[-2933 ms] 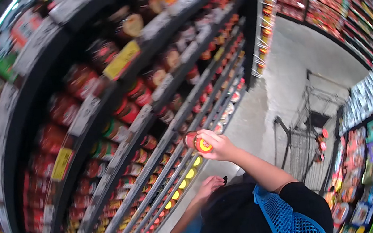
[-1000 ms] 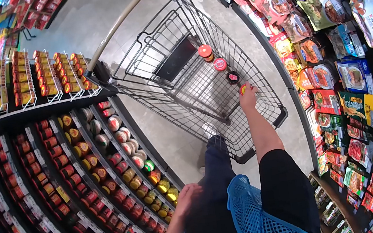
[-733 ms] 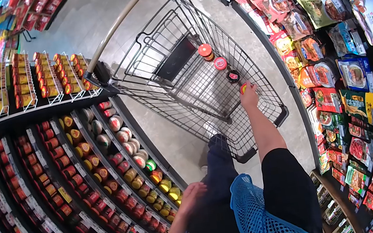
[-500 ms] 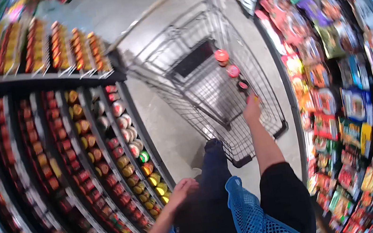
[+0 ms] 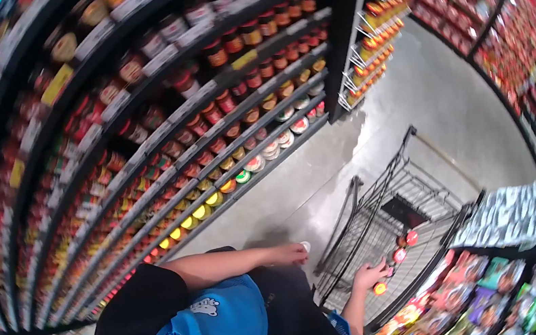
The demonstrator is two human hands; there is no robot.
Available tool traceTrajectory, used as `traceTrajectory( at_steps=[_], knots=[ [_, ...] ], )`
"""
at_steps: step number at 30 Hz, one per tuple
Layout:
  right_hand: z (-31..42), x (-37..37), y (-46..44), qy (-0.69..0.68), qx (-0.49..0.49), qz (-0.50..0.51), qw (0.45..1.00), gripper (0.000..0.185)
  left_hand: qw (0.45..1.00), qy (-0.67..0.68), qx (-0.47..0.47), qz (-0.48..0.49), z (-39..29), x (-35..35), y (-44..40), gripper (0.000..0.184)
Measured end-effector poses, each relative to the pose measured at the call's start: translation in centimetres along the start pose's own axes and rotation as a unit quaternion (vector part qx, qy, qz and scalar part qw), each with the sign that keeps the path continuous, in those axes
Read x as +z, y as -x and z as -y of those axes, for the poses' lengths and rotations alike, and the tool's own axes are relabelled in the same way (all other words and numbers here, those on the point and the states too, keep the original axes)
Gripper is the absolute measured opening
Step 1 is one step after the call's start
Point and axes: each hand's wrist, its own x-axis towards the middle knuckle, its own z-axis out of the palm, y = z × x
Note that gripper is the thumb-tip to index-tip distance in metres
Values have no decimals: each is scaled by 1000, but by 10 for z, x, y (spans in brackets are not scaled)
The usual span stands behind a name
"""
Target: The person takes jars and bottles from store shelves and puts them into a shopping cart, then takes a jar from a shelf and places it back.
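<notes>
Along the cart's (image 5: 403, 211) side edge nearest the packets (image 5: 492, 273), the yellow-and-red-lidded jar (image 5: 379, 289) sits just beside the right hand (image 5: 368, 276), whose fingers look spread apart, not clamped; a knock from that low, reaching hand, or a rolling cart, could topple it against the other jars (image 5: 400, 256). The left hand (image 5: 288, 254) hangs outside the cart; blur hides its grip.

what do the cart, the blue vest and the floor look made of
Cart: probably metal wire, dull grey, judging by its thin crossing bars. Blue vest: likely synthetic fabric, part solid, part open mesh. Floor: perhaps concrete, grey and slightly glossy, with bright patches.
</notes>
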Motion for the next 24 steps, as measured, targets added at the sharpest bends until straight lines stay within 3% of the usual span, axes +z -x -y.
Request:
traceTrajectory(
  at_steps=[1, 5, 7, 10, 15, 19, 22, 24],
  knots=[
    [15, 0, -11, 10, -34, -16, 999, 60, 999, 28, 43, -1, 0, -8, 12, 30],
    [98, 8, -55, -105, -238, -9, 966, 53, 996, 69, 28, -46, 14, -45, 48, 33],
    [162, 0, -51, -183, -292, 54, 937, 49, 990, 99, 72, -65, 27, -65, 65, 33],
    [241, 11, -28, -200, -366, 83, 905, 40, 982, 125, 67, -123, 34, -89, 106, 33],
    [354, 52, 92, -233, -436, 213, 843, 25, 945, 216, 136, -202, 95, -130, 171, 33],
    [422, 81, 217, -261, -470, 381, 753, 19, 900, 301, 178, -260, 149, -155, 240, 29],
    [474, 76, 309, -279, -516, 446, 676, 22, 858, 363, 190, -309, 185, -169, 290, 26],
    [514, 68, 358, -304, -591, 432, 610, 23, 827, 398, 214, -335, 207, -178, 315, 26]
  ],
)
